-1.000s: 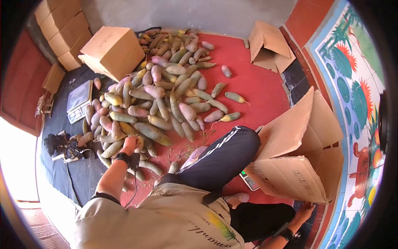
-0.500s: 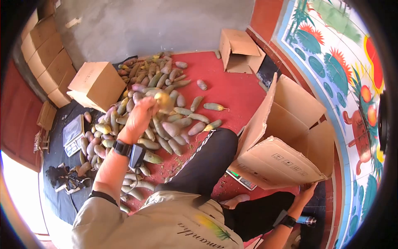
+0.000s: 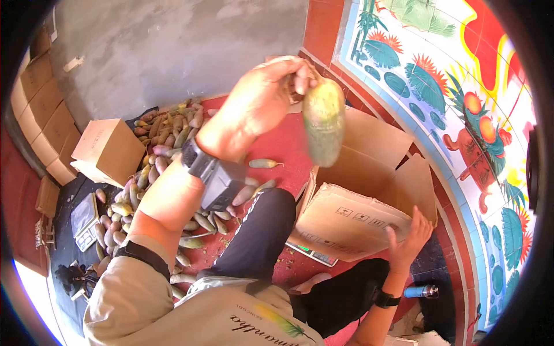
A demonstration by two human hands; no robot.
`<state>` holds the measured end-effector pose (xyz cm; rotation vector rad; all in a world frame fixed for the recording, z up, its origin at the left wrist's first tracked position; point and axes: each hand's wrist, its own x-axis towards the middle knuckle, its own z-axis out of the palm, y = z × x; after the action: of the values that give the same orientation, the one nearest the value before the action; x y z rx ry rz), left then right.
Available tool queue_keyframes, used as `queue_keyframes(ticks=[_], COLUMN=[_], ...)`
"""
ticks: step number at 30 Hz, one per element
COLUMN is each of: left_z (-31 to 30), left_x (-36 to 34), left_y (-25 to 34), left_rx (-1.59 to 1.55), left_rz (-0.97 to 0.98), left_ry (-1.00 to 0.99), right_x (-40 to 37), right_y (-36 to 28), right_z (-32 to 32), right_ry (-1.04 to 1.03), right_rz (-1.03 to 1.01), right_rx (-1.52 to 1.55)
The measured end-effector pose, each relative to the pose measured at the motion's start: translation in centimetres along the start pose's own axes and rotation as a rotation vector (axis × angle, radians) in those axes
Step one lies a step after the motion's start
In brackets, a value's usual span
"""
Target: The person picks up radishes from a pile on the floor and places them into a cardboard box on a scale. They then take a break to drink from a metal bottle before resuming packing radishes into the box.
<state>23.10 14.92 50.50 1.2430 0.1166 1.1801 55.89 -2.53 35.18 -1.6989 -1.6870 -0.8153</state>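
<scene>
My left hand (image 3: 276, 86) grips a large green radish (image 3: 324, 124) by its yellowish top end, and the root hangs down in front of the cardboard box (image 3: 352, 222). The box tilts toward me with its flaps up, and its inside is partly hidden by the radish. My right hand (image 3: 408, 237) lies against the box's near right corner, thumb and fingers apart. Under the box, part of a scale (image 3: 314, 255) with a lit green display shows.
A heap of radishes (image 3: 173, 130) covers the red mat (image 3: 283, 135) on the left. Beside it stand another box (image 3: 109, 150), a second scale (image 3: 85, 222) and stacked cartons (image 3: 49, 127). A blue bottle (image 3: 420, 291) lies at right, near the painted tile wall (image 3: 415, 86).
My left hand has carried the radish up and right, from above the heap to near the box. My right hand has moved up from the box's lower corner. The view has shifted right.
</scene>
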Motion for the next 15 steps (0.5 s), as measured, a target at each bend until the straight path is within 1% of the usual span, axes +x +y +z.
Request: queue_keyframes(ticks=[1, 2, 3, 4, 5, 7, 10, 12, 15], left_z=[0.5, 1.2, 2.3, 2.6, 3.0, 4.5, 5.6, 6.0, 6.5], left_x=[0.8, 1.4, 1.7, 2.4, 3.0, 3.4, 4.3, 4.8, 5.5], left_y=[-0.6, -1.4, -1.9, -3.0, -4.1, -5.5, -7.3, -7.8, -8.3], left_rx=[-0.024, -0.031, -0.087, -0.084, -0.080, -0.109, -0.114, -0.116, -0.123], left_rz=[0.016, 0.029, 0.000, 0.023, 0.047, -0.025, 0.002, 0.023, 0.010], left_ry=[-0.030, -0.011, 0.010, -0.030, -0.069, -0.037, -0.028, -0.044, -0.017], right_x=[0.0, -0.1, -0.1, 0.1, 0.1, 0.0, 0.1, 0.0, 0.1], right_y=[-0.3, -0.5, -0.7, -0.8, -0.7, -0.5, -1.0, -1.4, -2.1], right_z=[-0.2, -0.4, -0.5, -0.5, -0.5, -0.4, -0.9, -0.8, -0.6], right_ry=[0.008, -0.035, -0.081, -0.034, -0.030, -0.001, -0.047, -0.028, -0.003], right_rz=[-0.002, 0.051, 0.102, 0.099, 0.094, 0.153, 0.196, 0.184, 0.164], right_rx=[-0.005, -0.021, -0.035, -0.057, -0.056, -0.067, -0.106, -0.117, -0.126])
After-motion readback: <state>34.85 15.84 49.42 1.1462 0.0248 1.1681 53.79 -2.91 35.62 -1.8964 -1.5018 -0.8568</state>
